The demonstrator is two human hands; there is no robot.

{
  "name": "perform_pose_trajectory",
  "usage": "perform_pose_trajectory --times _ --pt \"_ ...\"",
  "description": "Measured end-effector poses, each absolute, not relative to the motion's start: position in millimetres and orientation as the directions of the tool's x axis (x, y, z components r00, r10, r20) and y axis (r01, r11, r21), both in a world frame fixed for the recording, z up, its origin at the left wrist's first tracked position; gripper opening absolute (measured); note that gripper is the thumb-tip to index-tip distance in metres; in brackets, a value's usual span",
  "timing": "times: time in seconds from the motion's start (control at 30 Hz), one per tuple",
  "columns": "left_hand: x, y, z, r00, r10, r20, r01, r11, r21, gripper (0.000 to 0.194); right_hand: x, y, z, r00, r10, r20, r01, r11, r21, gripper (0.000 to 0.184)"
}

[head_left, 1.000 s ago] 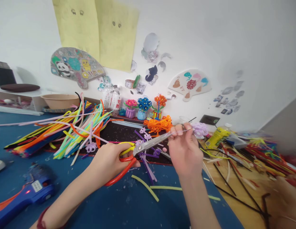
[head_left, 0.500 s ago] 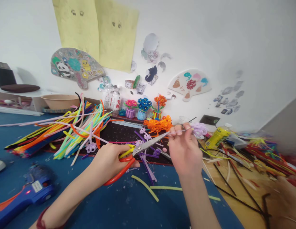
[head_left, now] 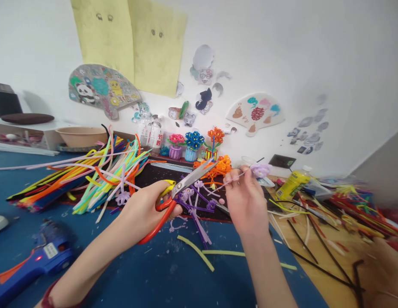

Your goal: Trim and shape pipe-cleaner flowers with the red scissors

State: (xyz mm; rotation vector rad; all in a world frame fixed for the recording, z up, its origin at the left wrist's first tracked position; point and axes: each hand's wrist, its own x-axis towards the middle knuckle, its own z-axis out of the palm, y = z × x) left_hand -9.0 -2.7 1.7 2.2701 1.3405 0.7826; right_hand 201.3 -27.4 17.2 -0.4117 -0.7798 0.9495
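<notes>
My left hand is wrapped round the red-handled scissors, whose blades point up and right, slightly parted. A yellow part shows between the fingers and the handles; I cannot tell whether it belongs to the scissors. Pinched in my right hand is a light purple pipe cleaner flower at the end of a thin stem. The stem's loose end reaches left past my fingers, apart from the blades. Below the scissors lie light and dark purple pipe cleaner pieces on a dark mat.
A bundle of coloured pipe cleaners lies left, beyond a blue glue gun. Three potted pipe cleaner flowers and orange flowers stand behind. Right are a yellow bottle, loose pipe cleaners and another person's blurred hand.
The scissors have moved left, off the flower stem, and their blades have parted. My right hand has shifted slightly left, and the stem's loose end now shows below it.
</notes>
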Motion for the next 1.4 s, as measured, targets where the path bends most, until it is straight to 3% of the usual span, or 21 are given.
perform_pose_trajectory --times 0.17,0.47,0.6,0.83,0.97,1.1,1.4 --pt "-9 -6 -2 0.409 0.881 0.239 0.599 -0.457 0.658 0.023 198 -27 16 0.355 0.839 0.413 -0.495 0.543 -0.678 0.015" --pt "4 -13 -3 0.396 0.892 0.22 0.235 -0.33 0.914 0.033 190 -28 12 0.359 0.877 0.319 -0.378 0.449 -0.81 0.021" --pt "9 -13 -5 0.424 0.876 0.229 0.052 -0.276 0.96 0.034 183 -27 7 0.324 0.885 0.336 -0.356 0.443 -0.823 0.02" --pt "11 -18 -6 0.438 0.883 0.166 0.127 -0.243 0.962 0.029 172 -29 3 0.242 0.919 0.311 -0.372 0.384 -0.845 0.016" --pt "11 -20 -6 0.477 0.857 0.194 0.177 -0.31 0.934 0.028 170 -29 1 0.224 0.926 0.303 -0.357 0.367 -0.859 0.016" --pt "11 -20 -5 0.391 0.887 0.245 0.225 -0.35 0.909 0.027 169 -29 0 0.191 0.935 0.3 -0.353 0.35 -0.868 0.017" --pt "10 -21 -6 0.483 0.842 0.24 0.164 -0.357 0.92 0.028 167 -32 2 0.173 0.943 0.284 -0.336 0.328 -0.883 0.019"
